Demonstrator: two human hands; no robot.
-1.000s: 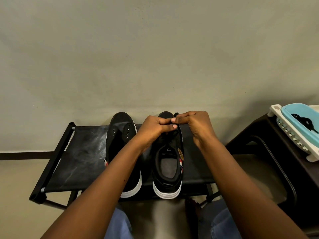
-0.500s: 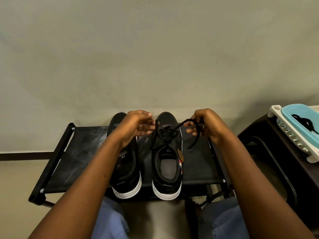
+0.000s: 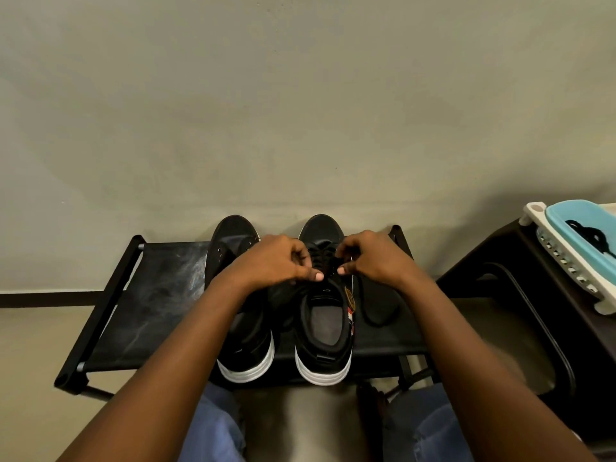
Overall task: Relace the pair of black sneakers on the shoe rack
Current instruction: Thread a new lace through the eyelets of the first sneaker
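Two black sneakers with white soles stand side by side on the black shoe rack (image 3: 146,295), toes toward the wall. The left sneaker (image 3: 240,328) shows bare eyelets near its toe. The right sneaker (image 3: 325,328) carries a black lace (image 3: 321,258) across its front. My left hand (image 3: 276,261) and my right hand (image 3: 370,258) meet over its tongue, each with curled fingers pinching the lace. A loose loop of the lace (image 3: 376,311) hangs onto the rack to the right of the shoe.
A pale wall rises straight behind the rack. At the right stands a dark stool or chair (image 3: 520,321) bearing a white and blue basket (image 3: 566,248) with another black lace (image 3: 590,235) inside. My knees in blue jeans sit below the rack's front edge.
My hands were spread apart pulling the lace ends outward half a second ago; they have come back together over the right sneaker's tongue. A lace loop now lies on the rack.
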